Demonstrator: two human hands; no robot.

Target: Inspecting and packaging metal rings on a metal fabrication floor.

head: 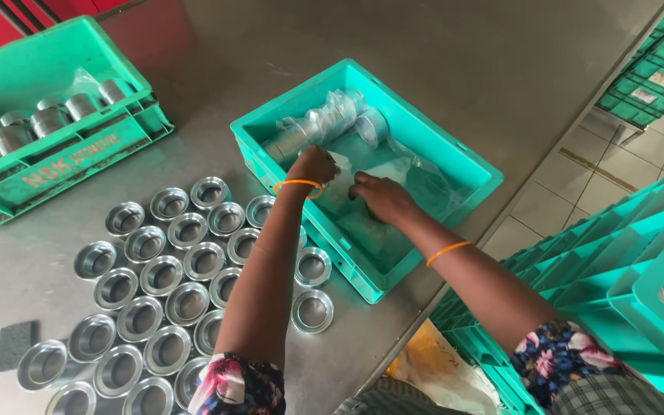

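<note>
1. The teal crate (432,142) is moulded plastic, smooth with a slight sheen.
2. The cups (164,275) are bright machined metal, glossy.
3. The stacked rings (313,127) lie in clear, crinkled plastic film.
4. The table (455,54) is dull brushed metal.
5. The dark pad (14,344) looks coarse and matt.
6. The green crate (55,165) is plastic.

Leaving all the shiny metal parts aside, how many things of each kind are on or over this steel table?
Green crates: 2, left crate and middle crate
Hands: 2, left hand and right hand, both in the middle crate
Orange wristbands: 2, left wristband and right wristband
Dark pad: 1
Total: 7
</note>
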